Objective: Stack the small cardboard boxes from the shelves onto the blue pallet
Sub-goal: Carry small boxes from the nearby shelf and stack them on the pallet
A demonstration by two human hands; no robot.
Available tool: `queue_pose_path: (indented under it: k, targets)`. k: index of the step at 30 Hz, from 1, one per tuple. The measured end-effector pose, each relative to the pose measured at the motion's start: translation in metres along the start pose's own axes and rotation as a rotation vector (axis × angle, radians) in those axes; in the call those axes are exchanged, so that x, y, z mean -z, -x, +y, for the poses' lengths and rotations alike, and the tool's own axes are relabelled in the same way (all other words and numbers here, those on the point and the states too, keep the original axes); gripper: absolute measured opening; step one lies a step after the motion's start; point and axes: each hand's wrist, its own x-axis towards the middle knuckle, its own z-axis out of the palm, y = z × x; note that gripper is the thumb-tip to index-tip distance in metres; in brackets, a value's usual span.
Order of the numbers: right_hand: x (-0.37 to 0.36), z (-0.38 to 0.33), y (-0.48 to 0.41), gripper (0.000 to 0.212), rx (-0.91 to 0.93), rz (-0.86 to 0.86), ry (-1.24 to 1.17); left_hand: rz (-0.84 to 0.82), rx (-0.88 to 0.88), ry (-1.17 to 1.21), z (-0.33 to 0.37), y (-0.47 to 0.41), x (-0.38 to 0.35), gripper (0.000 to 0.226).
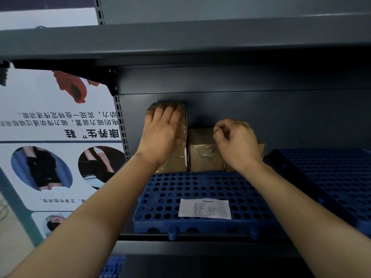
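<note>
Three small cardboard boxes are shown in a row at the back of a blue pallet (200, 199), which lies on a dark metal shelf (200, 244). The tall box (180, 137) at the left stands upright and is wrapped in clear tape. The left hand (162, 133) is laid flat over its front and top, the fingers (170, 111) spread and extended to the far top edge; the grip is open and pressed against the box, not closed around it. The middle box (202, 155) is lower and stands touching the tall one. The right hand (237, 142) rests on the top of the third box (261, 147), of which only a corner and a strip at the base are seen behind the wrist. The right grip is curled into a loose fist; whether anything is pinched in it cannot be told. A printed paper label (204, 208) lies on the pallet in front of the boxes, its text too small to read. A second blue pallet (331, 177) is cut off at the right edge. A poster (58, 125) with upside-down lettering hangs left of the shelf upright.
</note>
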Motion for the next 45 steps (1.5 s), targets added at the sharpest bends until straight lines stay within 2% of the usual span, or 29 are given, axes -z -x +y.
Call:
queue_pose_path:
  k: [6, 12, 16, 19, 22, 27, 31, 35, 45]
  targets:
    - [0.001, -0.004, 0.001, 0.022, 0.014, 0.003, 0.015, 0.036, -0.008, 0.092, -0.005, 0.007, 0.005, 0.078]
    - [-0.003, -0.014, 0.005, 0.025, 0.037, 0.008, 0.022, 0.122, 0.0, 0.073, -0.012, 0.017, 0.009, 0.068]
    - [0.0, -0.022, 0.01, 0.027, 0.086, -0.014, 0.056, 0.172, -0.004, 0.034, -0.014, 0.026, 0.014, 0.049]
    - [0.006, -0.027, 0.014, 0.033, 0.175, -0.055, 0.212, 0.192, -0.071, 0.05, -0.005, 0.029, 0.028, 0.033]
    - [0.015, -0.028, 0.02, 0.037, 0.236, -0.123, 0.437, 0.12, -0.199, 0.031, 0.01, 0.027, 0.046, 0.031]
    - [0.041, -0.013, 0.04, 0.024, 0.227, -0.07, 0.659, 0.023, -0.318, 0.071, 0.05, 0.02, 0.075, 0.033]
    - [0.079, 0.007, 0.069, 0.021, 0.095, -0.066, 0.81, 0.054, -0.415, 0.213, 0.096, 0.016, 0.09, 0.028]
    - [0.131, 0.02, 0.107, 0.03, -0.075, -0.107, 0.942, 0.083, -0.53, 0.376, 0.153, 0.019, 0.105, 0.023]
    - [0.313, 0.055, 0.254, 0.037, -0.566, -0.05, 1.149, 0.205, -0.86, 0.759, 0.333, 0.042, 0.181, 0.012]
